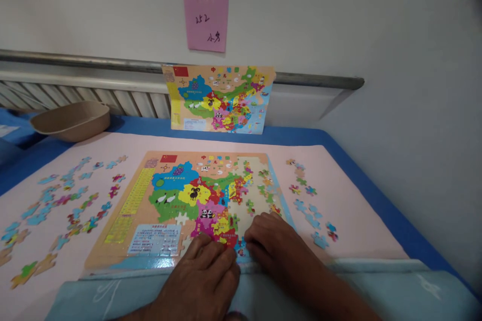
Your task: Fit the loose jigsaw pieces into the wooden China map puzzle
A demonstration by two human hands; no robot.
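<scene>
Where hands meet: lower edge of puzzle board (150, 241), centre of pink mat (354, 210).
Left hand (205, 273): flat, fingers together, grasping nothing.
Right hand (273, 243): fingertips pressing a piece.
Loose pieces (71, 205): both sides.

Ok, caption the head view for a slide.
Both hands, left hand and right hand, press pieces into a map puzzle.
</scene>
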